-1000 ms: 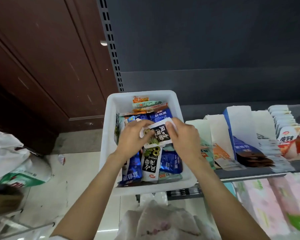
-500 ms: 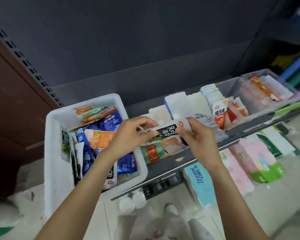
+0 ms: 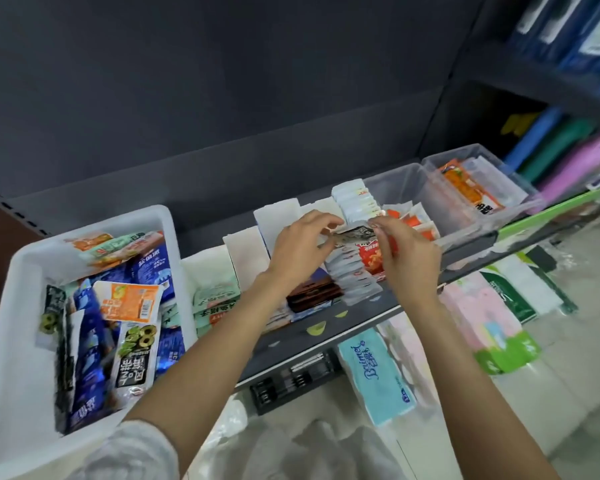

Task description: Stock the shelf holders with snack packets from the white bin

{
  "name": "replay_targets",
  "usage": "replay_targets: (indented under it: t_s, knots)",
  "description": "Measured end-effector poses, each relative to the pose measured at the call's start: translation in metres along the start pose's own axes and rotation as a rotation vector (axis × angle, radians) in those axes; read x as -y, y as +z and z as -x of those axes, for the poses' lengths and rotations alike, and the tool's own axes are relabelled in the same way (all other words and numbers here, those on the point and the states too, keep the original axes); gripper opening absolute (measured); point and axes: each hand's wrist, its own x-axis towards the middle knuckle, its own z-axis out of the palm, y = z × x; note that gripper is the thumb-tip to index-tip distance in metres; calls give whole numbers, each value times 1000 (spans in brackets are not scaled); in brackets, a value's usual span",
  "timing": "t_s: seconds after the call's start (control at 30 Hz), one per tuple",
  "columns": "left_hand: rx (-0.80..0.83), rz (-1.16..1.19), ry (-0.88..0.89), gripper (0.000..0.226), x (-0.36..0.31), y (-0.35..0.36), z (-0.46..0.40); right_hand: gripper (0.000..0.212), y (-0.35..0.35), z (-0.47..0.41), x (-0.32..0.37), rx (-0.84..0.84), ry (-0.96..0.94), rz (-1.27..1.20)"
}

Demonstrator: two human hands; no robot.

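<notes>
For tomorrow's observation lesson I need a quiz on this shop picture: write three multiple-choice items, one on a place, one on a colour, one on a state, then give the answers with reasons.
1. Where does the white bin stand relative to the paper shelf holders?
A. To their left
B. To their right
C. On the floor below them

2. What colour is the tissue pack under the shelf, nearest the person?
A. Red
B. Light blue
C. Black

3. How is the black-and-white snack packet held?
A. It lies loose in the bin
B. One hand alone holds it
C. Both hands pinch it, one at each end

Answers:
1. A, the bin sits at the shelf's left end, the holders beside it.
2. B, its wrapper is pale blue with dark lettering.
3. C, the left hand and right hand each pinch an end above the holders.
</notes>
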Motion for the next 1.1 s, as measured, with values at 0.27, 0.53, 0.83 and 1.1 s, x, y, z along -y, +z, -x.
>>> replay_targets:
  t_s: [0.27,0.53,0.83,1.1]
  knots:
    - [227,-297,-94,41,39,16,-6,29,51,-22,-22,291,-196,69]
    - [283,-276,-16,44,51,18,2,39,65,-7,-20,439,-352,294]
    - [-308,96,-310,20,28,-77,79,32,23,-16,69,398,-156,-296]
    - [-311,-351,-595,32,99,-159,215,23,73,24,198,780,-310,-502]
